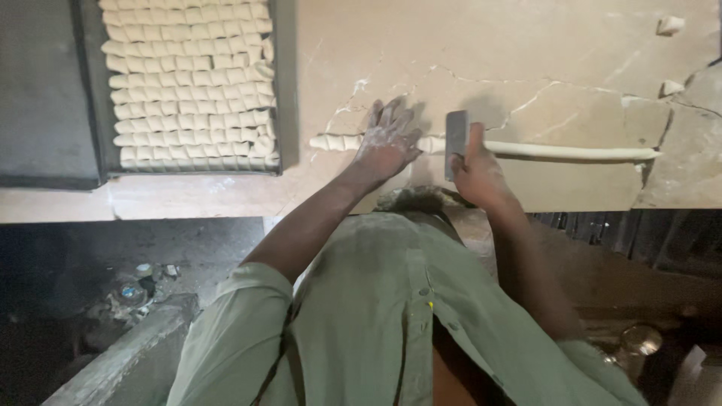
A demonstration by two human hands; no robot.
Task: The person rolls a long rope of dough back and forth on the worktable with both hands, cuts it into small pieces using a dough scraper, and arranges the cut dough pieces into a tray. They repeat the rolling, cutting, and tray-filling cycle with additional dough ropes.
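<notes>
Down on the pale, cracked stone desk [526, 53] a long thin rope of dough [571, 153] lies from left to right, its right end tapering close to a crack in the slab. The left hand [387, 139], dusted white with flour, rests flat on the rope's left part with its fingers [380, 113] spread wide and pointing to the far side; a short stub of the rope, marked by cuts, sticks out to the left of that hand. Just beside it on the right, the right hand [475, 169] has its fingers closed around a flat metal scraper [456, 135], whose blade stands on edge across the rope, touching it. Farther left on the desk sits a dark tray [286, 90] filled with tight rows of small cut dough pieces [192, 83], well apart from the hands. Another dark tray [41, 90] lies to the left of that one, its contents not visible. Two small scraps of dough [669, 25] lie at the far right of the desk. Smears of flour mark the stone near the left hand. Nearer, the person's green shirt [376, 316] fills the lower middle of the view, and a low shadowy floor [90, 263] shows at the near left.
</notes>
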